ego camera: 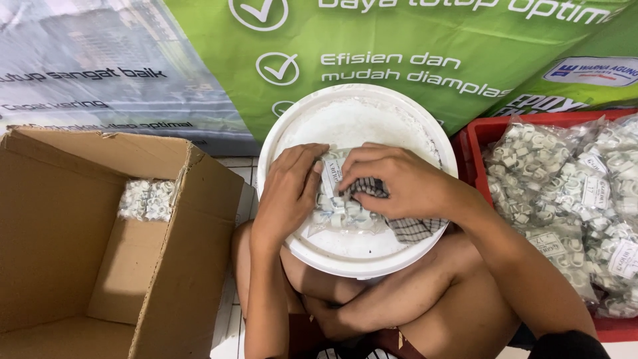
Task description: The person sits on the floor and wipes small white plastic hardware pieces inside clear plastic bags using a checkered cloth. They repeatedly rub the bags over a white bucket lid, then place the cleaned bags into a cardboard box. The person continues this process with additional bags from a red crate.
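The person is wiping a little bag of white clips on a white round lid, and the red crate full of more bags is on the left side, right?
Not quite. The head view shows the red crate of bags on the right; a cardboard box is on the left. The rest holds: both hands, left hand and right hand, press a checked cloth and the bag of white clips on the white round lid.

Dusty matt white plastic lid [399, 256]; glossy clear plastic bag [335, 199]; checked woven cloth [412, 228]; rough brown cardboard box [166, 266]; smooth red plastic crate [473, 143]
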